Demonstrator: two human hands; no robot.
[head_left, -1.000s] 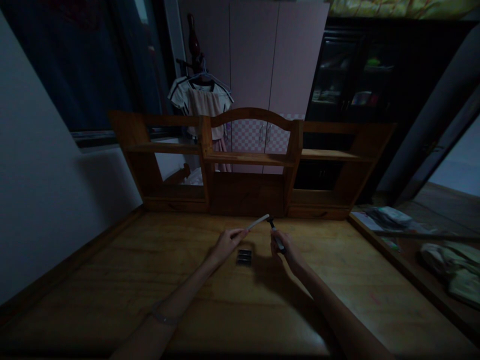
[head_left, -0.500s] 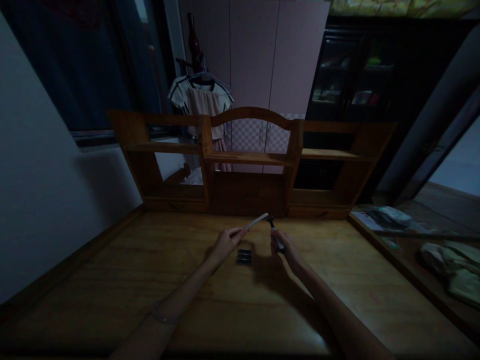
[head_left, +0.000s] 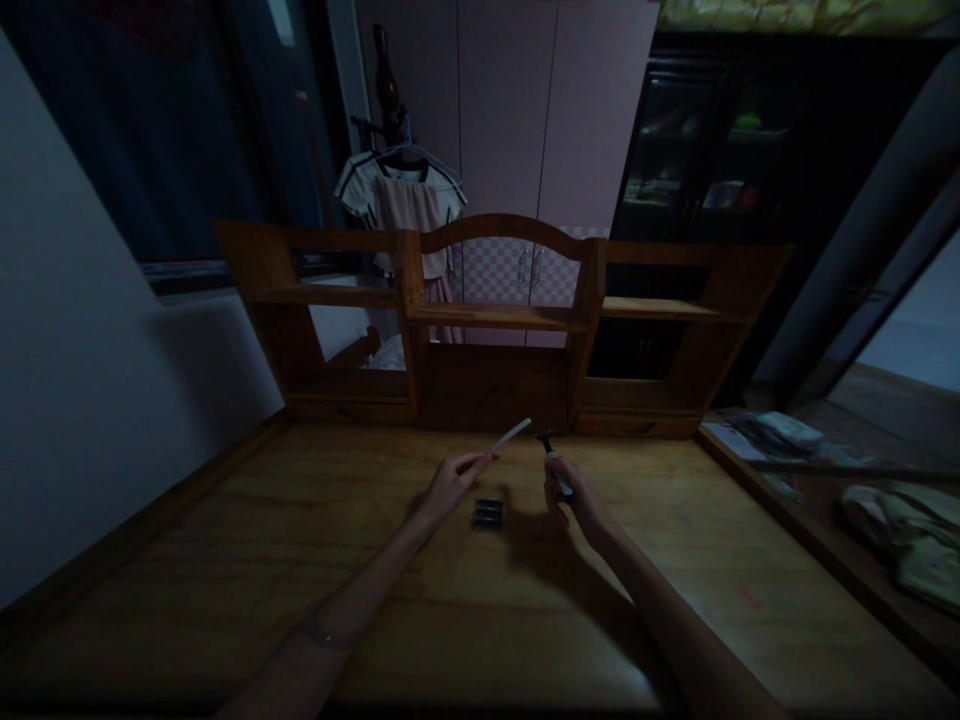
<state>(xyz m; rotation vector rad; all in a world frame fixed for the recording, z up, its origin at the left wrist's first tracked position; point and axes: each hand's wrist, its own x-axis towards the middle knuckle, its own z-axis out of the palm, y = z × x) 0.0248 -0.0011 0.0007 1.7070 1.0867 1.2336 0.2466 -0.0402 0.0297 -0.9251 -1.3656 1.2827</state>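
Observation:
My left hand point(head_left: 454, 480) is closed on one end of a thin, pale strip point(head_left: 514, 433); its free end points up and to the right. In my right hand point(head_left: 574, 492) is a razor point(head_left: 554, 463) with a grey and dark handle, its small black head upward. A narrow gap separates the strip's tip from the razor head. Below and between both hands, a small group of dark, flat pieces point(head_left: 488, 513) lies in a stack of rows on the wooden desk point(head_left: 315, 540); their kind is hard to make out in the dim light.
A wooden shelf unit point(head_left: 499, 318) stands along the desk's far edge. To the right, past the raised desk edge, lie a folded cloth point(head_left: 922, 540) and a white packet point(head_left: 791, 430). A white wall point(head_left: 75, 350) borders the left side.
The strip and the razor have drawn slightly apart: the strip's tip moved a little left and up, while my right hand shifted slightly right with the razor. The dark pieces stay put.

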